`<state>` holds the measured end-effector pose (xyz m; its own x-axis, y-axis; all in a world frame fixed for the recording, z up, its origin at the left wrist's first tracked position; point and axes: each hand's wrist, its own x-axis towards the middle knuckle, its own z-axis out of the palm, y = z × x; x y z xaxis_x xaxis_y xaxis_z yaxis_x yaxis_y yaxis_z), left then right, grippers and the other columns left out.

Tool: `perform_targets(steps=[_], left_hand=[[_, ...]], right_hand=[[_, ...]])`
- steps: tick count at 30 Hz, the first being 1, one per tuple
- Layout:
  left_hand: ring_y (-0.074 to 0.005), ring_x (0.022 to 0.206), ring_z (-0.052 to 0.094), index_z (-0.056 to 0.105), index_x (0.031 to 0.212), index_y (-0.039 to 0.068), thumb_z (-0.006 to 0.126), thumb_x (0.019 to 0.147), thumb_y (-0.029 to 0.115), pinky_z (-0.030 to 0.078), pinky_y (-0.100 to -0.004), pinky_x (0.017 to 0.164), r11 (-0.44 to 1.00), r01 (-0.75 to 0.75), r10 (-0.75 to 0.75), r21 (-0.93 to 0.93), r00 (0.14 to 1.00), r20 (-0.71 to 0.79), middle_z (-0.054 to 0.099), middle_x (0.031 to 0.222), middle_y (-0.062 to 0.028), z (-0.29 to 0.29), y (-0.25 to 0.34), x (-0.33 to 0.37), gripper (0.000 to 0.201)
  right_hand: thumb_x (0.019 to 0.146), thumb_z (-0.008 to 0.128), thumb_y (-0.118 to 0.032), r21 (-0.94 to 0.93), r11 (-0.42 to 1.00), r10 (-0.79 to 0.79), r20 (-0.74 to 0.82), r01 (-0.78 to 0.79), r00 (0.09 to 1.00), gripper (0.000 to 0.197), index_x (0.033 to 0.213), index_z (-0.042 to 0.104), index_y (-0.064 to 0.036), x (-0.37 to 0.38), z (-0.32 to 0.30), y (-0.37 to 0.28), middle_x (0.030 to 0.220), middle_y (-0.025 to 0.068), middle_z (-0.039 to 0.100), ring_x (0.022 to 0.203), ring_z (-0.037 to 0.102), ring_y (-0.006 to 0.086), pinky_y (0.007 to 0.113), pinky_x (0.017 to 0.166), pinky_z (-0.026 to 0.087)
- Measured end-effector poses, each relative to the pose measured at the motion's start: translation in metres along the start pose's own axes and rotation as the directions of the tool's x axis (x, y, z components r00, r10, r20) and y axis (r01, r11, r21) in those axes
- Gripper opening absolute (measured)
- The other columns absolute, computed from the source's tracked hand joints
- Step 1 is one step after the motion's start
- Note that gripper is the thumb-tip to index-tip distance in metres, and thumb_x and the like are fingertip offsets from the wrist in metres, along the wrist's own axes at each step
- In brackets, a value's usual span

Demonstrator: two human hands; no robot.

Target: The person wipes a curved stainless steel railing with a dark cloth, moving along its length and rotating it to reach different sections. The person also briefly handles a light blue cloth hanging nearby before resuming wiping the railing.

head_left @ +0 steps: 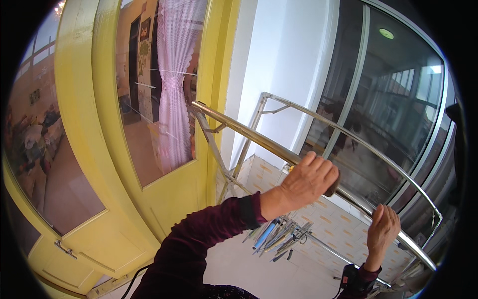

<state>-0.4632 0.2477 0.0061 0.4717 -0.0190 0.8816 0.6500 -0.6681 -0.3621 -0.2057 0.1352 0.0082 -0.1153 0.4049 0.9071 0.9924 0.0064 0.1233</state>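
Observation:
A folding metal rack stands before me, its near shiny rail (259,139) slanting from upper left to lower right. My left hand (309,180) is closed over the middle of that rail, fingers curled. Between its palm and the rail shows a small brown pad (332,185); its material I cannot make out. Farther along to the right, my right hand (383,228) grips the same rail, and its fingers are partly hidden. The rack's far rail (348,130) runs behind, thinner and curved by the lens.
Yellow glazed doors (209,184) rise at left, with a pink curtain (174,94) behind the glass. A sliding window (398,99) is at the right. Low beneath the rail lie several thin tools (281,238) by the tiled wall (328,224).

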Motion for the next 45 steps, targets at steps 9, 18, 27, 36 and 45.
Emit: perform_targets(steps=[9,18,27,36,45], left_hand=[[-0.0263,0.083,0.058,0.056,0.102,0.006,0.076,0.073,0.047,0.042,-0.0372,0.080,0.981,0.024,0.024,-0.194,0.971,0.240,0.056,0.085,-0.0078,-0.041,-0.160,-0.055,0.054],[-0.0309,0.087,0.060,0.060,0.101,0.006,0.069,0.075,0.065,0.043,-0.0424,0.084,0.990,0.133,-0.109,-0.053,0.938,0.330,0.061,0.089,-0.0101,-0.088,-0.307,-0.122,0.065],[-0.0339,0.094,0.065,0.065,0.107,0.002,0.063,0.094,0.046,0.050,-0.0383,0.082,0.618,0.716,-0.596,-0.324,0.696,0.400,0.065,0.097,-0.0168,-0.097,-0.379,-0.161,0.046],[-0.0374,0.110,0.057,0.053,0.126,0.000,0.058,0.098,0.034,0.041,-0.0475,0.098,0.867,0.495,-0.497,-0.061,0.846,-0.192,0.060,0.113,-0.0175,-0.060,-0.337,-0.192,0.045],[-0.0347,0.114,0.056,0.057,0.122,0.003,0.057,0.094,0.039,0.033,-0.0520,0.106,0.941,0.336,-0.321,0.047,0.926,-0.196,0.060,0.116,-0.0155,-0.034,-0.226,-0.137,0.046]], right_hand=[[0.103,0.045,-0.018,-0.123,0.988,0.084,-0.066,-0.091,0.994,0.037,0.071,0.052,-0.0002,-0.011,0.022,0.016,0.068,0.0132,0.053,0.064,0.051,0.0297,0.040,0.066,0.039],[0.103,0.039,-0.015,-0.174,0.981,0.055,-0.142,-0.080,0.988,0.034,0.071,0.043,-0.0025,-0.020,0.029,0.020,0.067,0.0131,0.042,0.066,0.044,0.0326,0.042,0.072,0.039],[0.102,0.040,-0.015,-0.151,0.979,0.109,-0.187,-0.138,0.976,0.031,0.073,0.043,-0.0031,-0.026,0.032,0.028,0.069,0.0116,0.040,0.067,0.043,0.0303,0.040,0.071,0.038],[0.102,0.040,-0.016,-0.198,0.971,0.106,-0.143,-0.134,0.984,0.033,0.072,0.047,-0.0029,-0.027,0.031,0.028,0.069,0.0115,0.045,0.067,0.047,0.0292,0.039,0.075,0.041],[0.102,0.042,-0.016,-0.201,0.974,0.065,-0.202,-0.106,0.977,0.033,0.073,0.052,-0.0041,-0.017,0.029,0.008,0.070,0.0113,0.050,0.067,0.053,0.0285,0.039,0.076,0.043]])
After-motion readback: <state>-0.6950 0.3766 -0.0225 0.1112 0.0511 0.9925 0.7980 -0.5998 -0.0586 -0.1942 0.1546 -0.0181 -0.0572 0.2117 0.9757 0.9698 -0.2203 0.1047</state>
